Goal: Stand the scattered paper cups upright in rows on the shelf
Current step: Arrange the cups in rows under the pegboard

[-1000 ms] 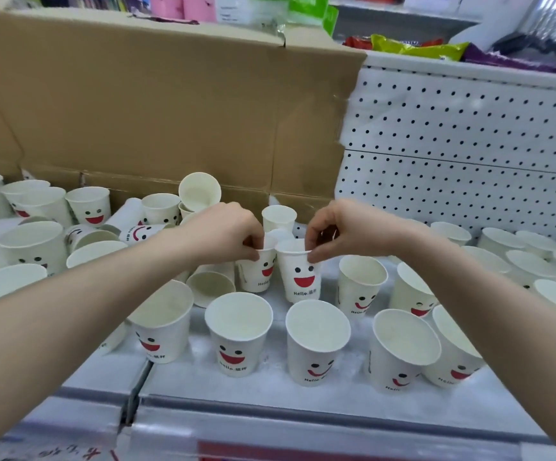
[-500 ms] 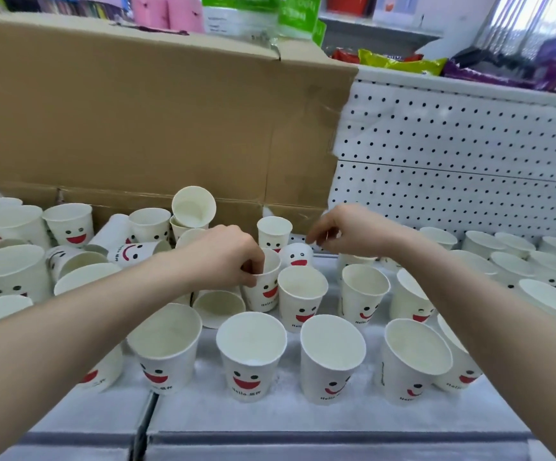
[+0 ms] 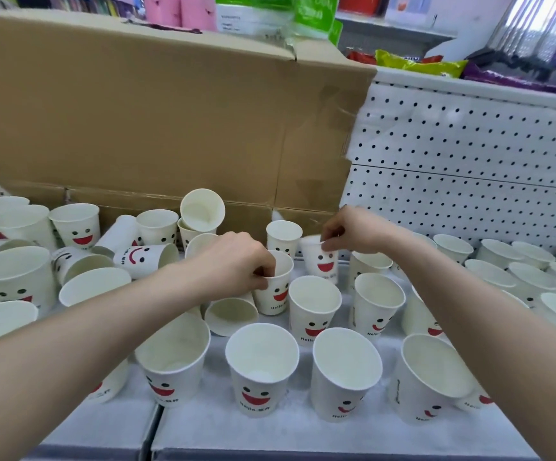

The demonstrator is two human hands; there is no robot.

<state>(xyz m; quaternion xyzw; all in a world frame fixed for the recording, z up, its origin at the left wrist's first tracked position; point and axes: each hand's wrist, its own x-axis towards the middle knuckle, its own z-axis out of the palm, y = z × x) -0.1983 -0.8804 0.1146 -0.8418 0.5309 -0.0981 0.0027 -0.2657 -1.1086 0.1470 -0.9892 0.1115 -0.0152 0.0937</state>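
Note:
White paper cups with red smiley faces crowd the white shelf (image 3: 296, 430). My left hand (image 3: 236, 264) pinches the rim of an upright cup (image 3: 278, 291) at mid-shelf. My right hand (image 3: 346, 229) pinches the rim of another upright cup (image 3: 323, 264) just behind and to the right. Several cups stand upright in a front row, such as one (image 3: 260, 371). To the left, a cup (image 3: 146, 257) lies on its side among others, and one cup (image 3: 230, 316) lies tipped under my left wrist.
A large brown cardboard box (image 3: 156, 121) stands along the back left. White pegboard (image 3: 469, 168) forms the back wall on the right, with more upright cups (image 3: 522, 277) in front of it. Snack packets (image 3: 419, 64) lie on the ledge above.
My right hand let go of the front cup, moved back and took the rim of a cup farther behind. My left hand stays on its cup. The view has tilted down slightly.

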